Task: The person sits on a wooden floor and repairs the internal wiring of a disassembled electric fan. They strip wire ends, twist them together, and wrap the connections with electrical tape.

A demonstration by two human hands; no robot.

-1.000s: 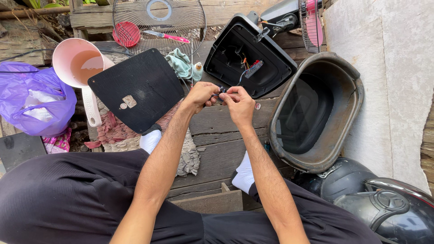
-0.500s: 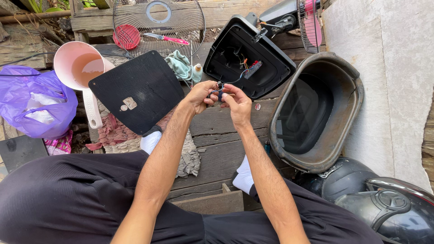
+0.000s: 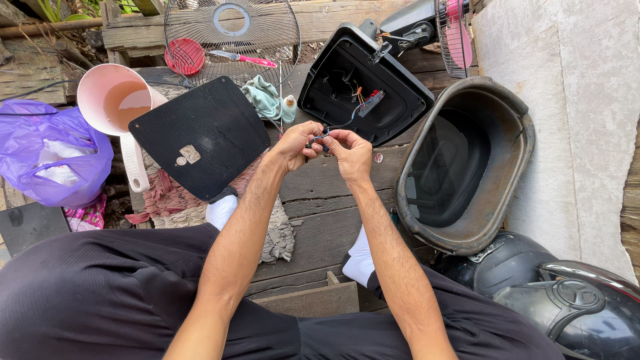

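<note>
My left hand (image 3: 297,145) and my right hand (image 3: 348,150) meet above the wooden planks (image 3: 320,200), fingertips pinched together on a thin dark wire (image 3: 337,127). The wire runs up to a small black part (image 3: 371,103) with coloured wires inside an open black plastic housing (image 3: 363,83). Both forearms reach forward from my lap, over dark trousers and white socks.
A flat black panel (image 3: 203,137) lies at the left on a woven mat. Behind it are a pink scoop of water (image 3: 120,107), a wire fan guard (image 3: 230,37), a red strainer (image 3: 187,57) and a purple bag (image 3: 53,157). A dark tub (image 3: 467,167) and a helmet (image 3: 567,300) sit at the right.
My hands have stayed together in front of the housing, fingers shifting on the wire. The view has tilted slightly, showing more of the fan guard.
</note>
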